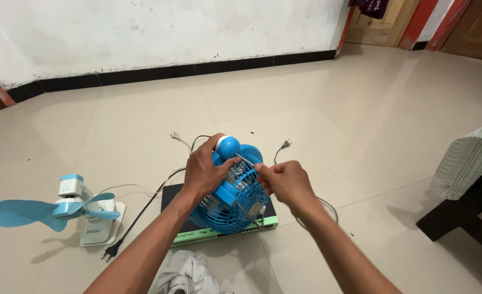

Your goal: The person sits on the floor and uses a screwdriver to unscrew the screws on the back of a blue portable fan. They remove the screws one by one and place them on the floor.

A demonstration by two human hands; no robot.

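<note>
Tiled floor, white wall behind. Blue fan sits on green-edged board. Left hand clamps its housing; right hand pinches the wire grille. Judged: grille work under way; next calls for steady bracing.

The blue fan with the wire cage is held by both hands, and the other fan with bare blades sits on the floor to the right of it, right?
Not quite. The head view shows the bare-bladed fan on the floor to the left of the caged blue fan, not the right. The left hand and right hand do hold the caged one.
</note>
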